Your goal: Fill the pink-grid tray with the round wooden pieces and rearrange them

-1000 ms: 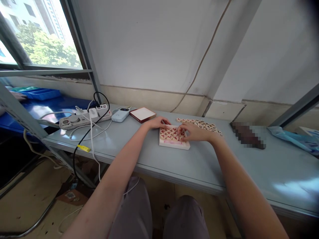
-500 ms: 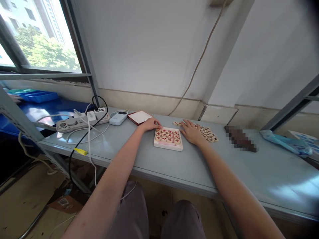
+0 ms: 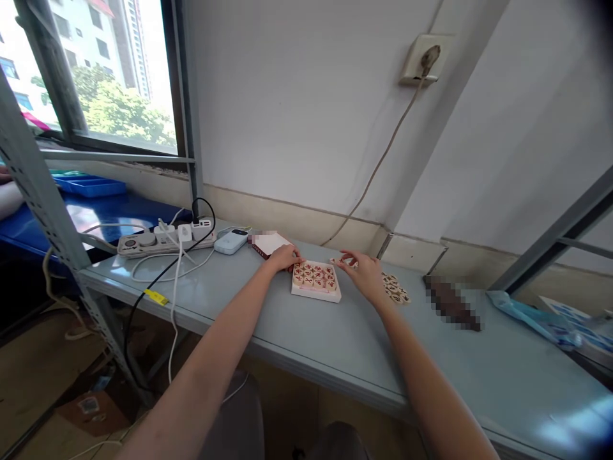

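A shallow white box [image 3: 313, 295] on the table holds rows of round Chinese chess pieces [image 3: 318, 276] with red characters. My left hand [image 3: 285, 257] is closed at the box's back left corner, thumb and fingertips against its edge. Behind the box's right side, my right hand [image 3: 363, 271] has its thumb and forefinger curved together at a loose chess piece [image 3: 334, 260]; the hand partly hides the pieces under it. More loose chess pieces [image 3: 395, 291] with dark characters lie flat beside my right wrist. A dark-edged box lid [image 3: 272, 243] rests behind my left hand.
A pale blue power bank [image 3: 231, 241] and a power strip [image 3: 143, 243] with tangled cables lie on the left. To the right are a pixelated dark object [image 3: 450, 303] and a light blue plastic bag [image 3: 531, 319]. The wall stands behind the table [image 3: 306, 345].
My right hand has gone from lying flat over the loose pieces to bent fingers at one piece near the box. My left hand stays at the box corner. The view has tilted up.
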